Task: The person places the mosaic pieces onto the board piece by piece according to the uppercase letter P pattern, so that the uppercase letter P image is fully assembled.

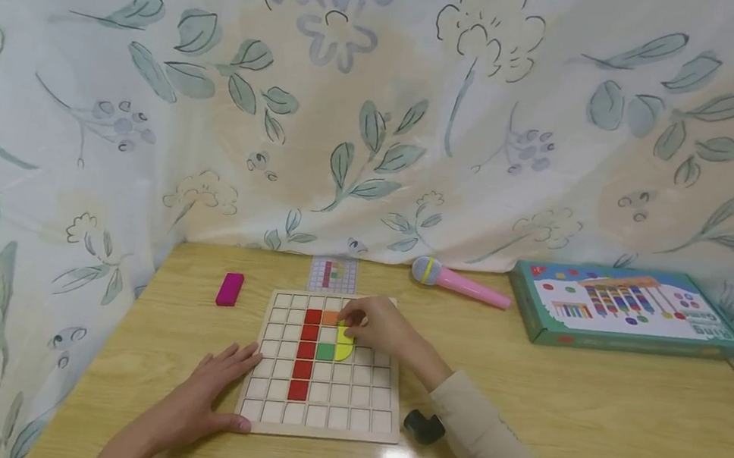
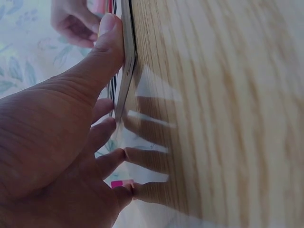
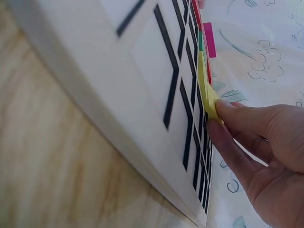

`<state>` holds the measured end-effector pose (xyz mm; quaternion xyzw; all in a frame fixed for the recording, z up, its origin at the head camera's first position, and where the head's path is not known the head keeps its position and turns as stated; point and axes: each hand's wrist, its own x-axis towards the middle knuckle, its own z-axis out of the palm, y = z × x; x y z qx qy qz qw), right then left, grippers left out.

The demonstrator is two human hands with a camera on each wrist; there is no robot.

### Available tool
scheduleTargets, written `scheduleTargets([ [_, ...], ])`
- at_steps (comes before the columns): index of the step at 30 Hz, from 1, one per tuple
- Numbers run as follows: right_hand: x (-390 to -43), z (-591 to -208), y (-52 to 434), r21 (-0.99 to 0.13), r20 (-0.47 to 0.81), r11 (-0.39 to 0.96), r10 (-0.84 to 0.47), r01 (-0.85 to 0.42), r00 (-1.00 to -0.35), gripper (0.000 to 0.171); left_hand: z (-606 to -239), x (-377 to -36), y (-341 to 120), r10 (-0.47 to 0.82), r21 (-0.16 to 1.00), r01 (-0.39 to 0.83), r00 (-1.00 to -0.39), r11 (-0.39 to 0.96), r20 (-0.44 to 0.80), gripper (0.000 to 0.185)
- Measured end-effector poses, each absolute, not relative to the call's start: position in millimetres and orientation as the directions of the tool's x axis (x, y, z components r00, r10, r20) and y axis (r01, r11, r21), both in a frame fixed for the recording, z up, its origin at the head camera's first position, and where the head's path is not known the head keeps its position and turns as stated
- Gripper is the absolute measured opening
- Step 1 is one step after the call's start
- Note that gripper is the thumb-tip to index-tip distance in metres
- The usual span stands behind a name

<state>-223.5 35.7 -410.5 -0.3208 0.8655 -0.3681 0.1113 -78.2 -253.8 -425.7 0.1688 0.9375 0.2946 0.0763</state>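
The right hand (image 1: 377, 327) has its fingertips (image 3: 223, 107) pinched on the yellow half-round piece (image 1: 344, 344), which lies on the grid board (image 1: 326, 365) just right of the green square (image 1: 324, 351), a little below the middle of the head view. In the right wrist view the yellow piece (image 3: 207, 92) sits tilted, one edge lifted off the board (image 3: 142, 85) between thumb and forefinger. An orange square (image 1: 329, 318) sits just above, partly hidden by that hand. A red column (image 1: 305, 357) of squares runs down the board to the left of the green one.

The left hand (image 1: 209, 393) lies flat with fingers (image 2: 142, 159) spread on the wooden table (image 1: 590, 424), its thumb (image 2: 107, 42) pressed along the board's lower left edge.

Further out: a magenta block (image 1: 230, 289) upper left of the board, a pattern card (image 1: 333, 274) above it, a pink toy microphone (image 1: 460, 282), a green game box (image 1: 625, 307) at right, and a small black object (image 1: 424, 426) by the right sleeve
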Motion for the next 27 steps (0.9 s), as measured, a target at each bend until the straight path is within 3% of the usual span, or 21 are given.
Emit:
scheduleTargets([
  [7,-223,-413,35,-0.700,0.081,0.504,-0.649,-0.506,-0.757,0.016,-428,-78,-254,0.370,0.572,0.300,-0.929,0.763,-0.008,0.094],
  [16,-221,-410,38,-0.689,0.076,0.520,-0.642,-0.506,-0.763,0.016,-425,-79,-255,0.360,0.569,0.268,-0.931,0.778,-0.054,0.095],
  [27,-213,-393,82,-0.617,0.089,0.607,-0.578,-0.501,-0.811,0.015,-422,-81,-251,0.356,0.568,0.260,-0.932,0.781,-0.063,0.094],
])
